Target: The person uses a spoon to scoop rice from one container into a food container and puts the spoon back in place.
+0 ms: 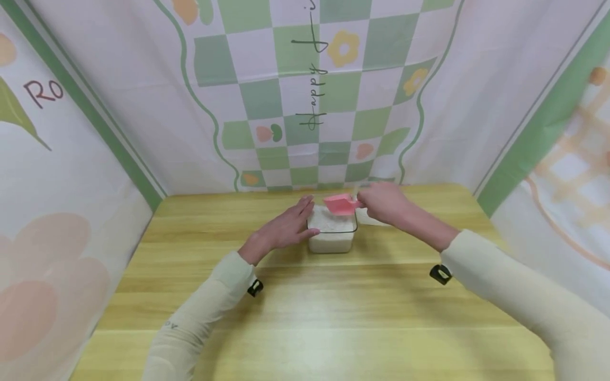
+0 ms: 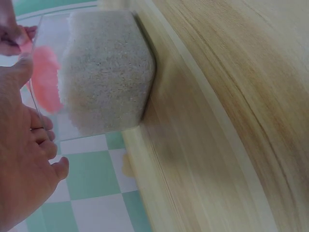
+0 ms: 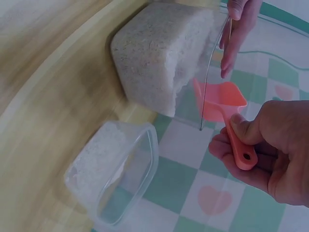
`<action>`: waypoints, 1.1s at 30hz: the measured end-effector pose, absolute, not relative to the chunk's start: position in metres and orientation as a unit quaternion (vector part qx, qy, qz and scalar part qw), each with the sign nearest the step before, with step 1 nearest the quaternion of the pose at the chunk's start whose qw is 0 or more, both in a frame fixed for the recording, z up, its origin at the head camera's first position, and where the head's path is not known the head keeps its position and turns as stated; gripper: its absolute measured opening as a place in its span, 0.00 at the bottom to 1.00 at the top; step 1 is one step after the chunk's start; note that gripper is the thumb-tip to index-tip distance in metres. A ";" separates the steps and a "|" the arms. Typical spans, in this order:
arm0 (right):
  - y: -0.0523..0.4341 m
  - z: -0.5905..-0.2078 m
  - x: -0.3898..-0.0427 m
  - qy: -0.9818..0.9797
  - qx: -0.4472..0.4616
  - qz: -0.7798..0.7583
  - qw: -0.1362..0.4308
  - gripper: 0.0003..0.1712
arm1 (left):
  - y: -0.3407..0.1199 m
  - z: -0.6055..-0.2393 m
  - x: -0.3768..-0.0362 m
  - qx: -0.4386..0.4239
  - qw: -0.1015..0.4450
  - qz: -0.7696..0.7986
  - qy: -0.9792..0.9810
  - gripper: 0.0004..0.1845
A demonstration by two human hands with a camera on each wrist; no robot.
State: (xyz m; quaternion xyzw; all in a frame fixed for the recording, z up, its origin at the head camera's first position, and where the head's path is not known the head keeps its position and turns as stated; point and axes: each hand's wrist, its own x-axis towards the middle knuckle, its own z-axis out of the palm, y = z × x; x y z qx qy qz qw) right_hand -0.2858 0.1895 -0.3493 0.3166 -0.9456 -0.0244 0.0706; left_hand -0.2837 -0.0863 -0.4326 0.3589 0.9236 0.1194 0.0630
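A clear square box (image 1: 331,243) of white rice (image 2: 106,70) stands on the table. My left hand (image 1: 288,226) rests against its left side, fingers fairly straight along the rim and the thumb over the near corner. My right hand (image 1: 385,203) grips a pink scoop (image 1: 340,204) by its handle, with the thumb on top, as the right wrist view shows. The scoop's bowl (image 3: 222,99) overlaps the box's upper part, just over the rice. Beside the box, below my right hand, sits a smaller clear plastic tub (image 3: 120,169) with white grains inside.
The wooden table (image 1: 329,307) reaches toward me from a back wall hung with a green-and-white checked cloth (image 1: 305,95). Printed cloths also hang at both sides. A small dark wrist camera (image 1: 440,274) juts from under the right sleeve, another (image 1: 255,288) from the left.
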 end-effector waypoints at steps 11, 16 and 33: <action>0.161 -0.359 -0.295 -0.919 0.372 -0.093 0.094 0.15 | -0.086 -0.432 -0.285 0.366 0.063 0.122 0.920 0.45; 0.154 -0.362 -0.297 -0.916 0.381 -0.089 0.085 0.15 | -0.086 -0.432 -0.286 0.365 0.062 0.122 0.921 0.44; 0.157 -0.361 -0.302 -0.911 0.412 0.016 0.017 0.22 | -0.087 -0.432 -0.286 0.363 0.069 0.127 0.921 0.45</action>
